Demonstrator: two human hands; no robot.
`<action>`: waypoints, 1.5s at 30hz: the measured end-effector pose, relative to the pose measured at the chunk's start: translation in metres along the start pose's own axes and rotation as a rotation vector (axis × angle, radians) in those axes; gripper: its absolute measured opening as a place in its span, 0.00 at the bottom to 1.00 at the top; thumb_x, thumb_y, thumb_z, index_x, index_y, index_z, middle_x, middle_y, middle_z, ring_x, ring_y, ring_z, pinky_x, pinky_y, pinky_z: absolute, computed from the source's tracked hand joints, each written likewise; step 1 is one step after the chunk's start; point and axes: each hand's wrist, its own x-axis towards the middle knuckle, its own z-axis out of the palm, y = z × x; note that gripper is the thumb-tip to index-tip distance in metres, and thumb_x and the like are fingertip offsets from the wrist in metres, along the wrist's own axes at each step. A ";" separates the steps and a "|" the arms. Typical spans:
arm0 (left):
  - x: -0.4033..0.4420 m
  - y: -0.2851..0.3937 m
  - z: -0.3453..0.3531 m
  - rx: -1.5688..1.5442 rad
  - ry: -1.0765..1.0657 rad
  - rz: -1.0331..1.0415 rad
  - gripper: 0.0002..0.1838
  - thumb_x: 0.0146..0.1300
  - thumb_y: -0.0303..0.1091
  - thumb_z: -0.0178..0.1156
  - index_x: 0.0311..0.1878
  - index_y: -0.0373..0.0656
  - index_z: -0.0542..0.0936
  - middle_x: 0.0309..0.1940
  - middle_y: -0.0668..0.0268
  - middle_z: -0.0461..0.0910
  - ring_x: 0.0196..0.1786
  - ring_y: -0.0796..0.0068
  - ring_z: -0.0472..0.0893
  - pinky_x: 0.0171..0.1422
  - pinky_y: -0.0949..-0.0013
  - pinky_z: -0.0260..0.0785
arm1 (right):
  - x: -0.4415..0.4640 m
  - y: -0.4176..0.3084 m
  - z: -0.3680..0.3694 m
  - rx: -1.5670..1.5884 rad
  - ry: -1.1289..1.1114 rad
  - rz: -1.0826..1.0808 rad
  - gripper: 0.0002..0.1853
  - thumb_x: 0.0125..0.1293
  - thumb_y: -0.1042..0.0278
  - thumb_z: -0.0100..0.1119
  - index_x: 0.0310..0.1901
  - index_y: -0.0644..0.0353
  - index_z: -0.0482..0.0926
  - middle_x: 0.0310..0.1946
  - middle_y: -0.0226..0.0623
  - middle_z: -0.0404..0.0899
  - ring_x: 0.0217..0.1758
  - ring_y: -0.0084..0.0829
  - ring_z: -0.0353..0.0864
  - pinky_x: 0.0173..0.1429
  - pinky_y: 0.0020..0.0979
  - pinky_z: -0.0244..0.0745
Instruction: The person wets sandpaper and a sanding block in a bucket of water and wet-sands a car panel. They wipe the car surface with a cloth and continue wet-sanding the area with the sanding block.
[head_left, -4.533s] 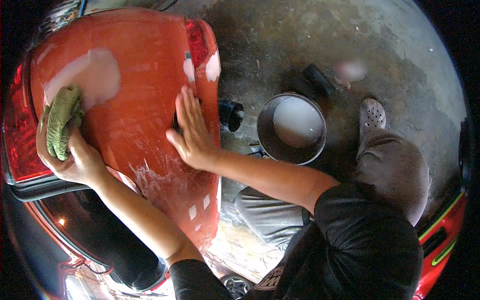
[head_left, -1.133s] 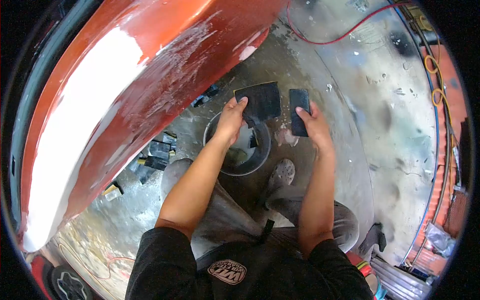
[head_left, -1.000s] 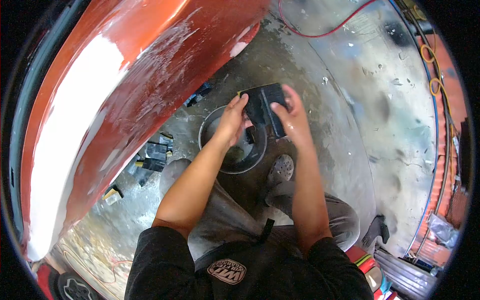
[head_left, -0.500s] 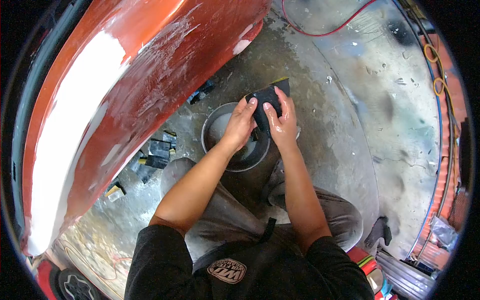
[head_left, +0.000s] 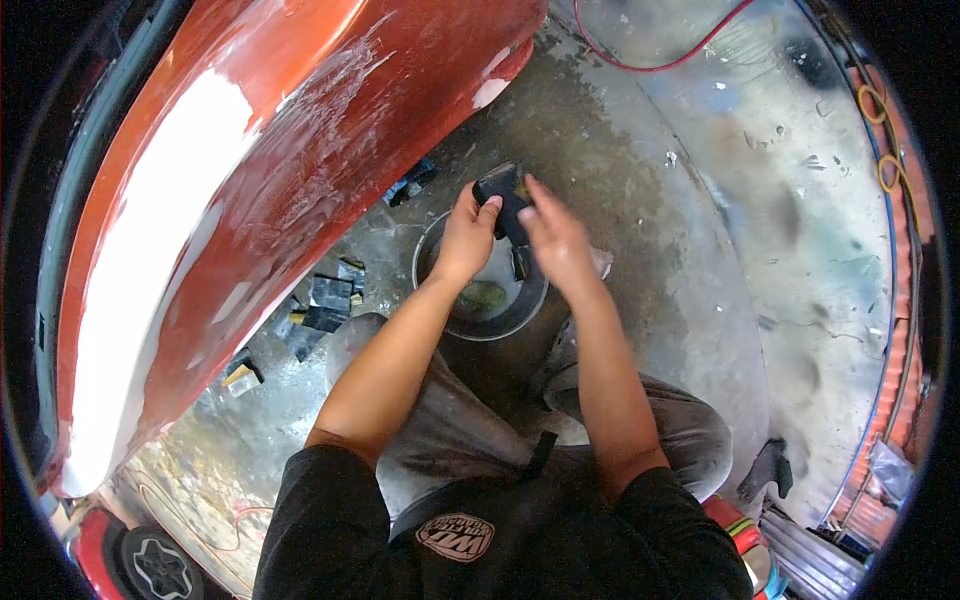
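My left hand is closed on a dark block wrapped in black sandpaper, its thumb on the near face. My right hand, blurred by motion, is at the block's right side with its fingers apart. Below both hands a round metal bucket stands on the floor, holding cloudy water and a green cloth. A small dark piece shows at the bucket's right part. To the left is the orange car body with a large white patch and whitish streaks.
Several dark blocks and sheets lie on the floor left of my knee. A red hose curves at the top. Corrugated metal and a dark cloth are at lower right. A red car's wheel shows at lower left.
The sandpaper sheet and block, first held apart in separate hands, have come together, with the sheet folded round the block. My right hand has loosened from it. The green cloth has left my hand.
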 end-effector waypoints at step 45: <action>-0.066 -0.061 -0.008 0.405 -0.738 -0.500 0.41 0.66 0.55 0.69 0.75 0.39 0.69 0.64 0.59 0.81 0.63 0.64 0.81 0.71 0.62 0.70 | 0.096 0.004 -0.014 1.166 0.615 0.485 0.34 0.76 0.47 0.64 0.71 0.66 0.73 0.64 0.47 0.81 0.68 0.37 0.78 0.73 0.36 0.67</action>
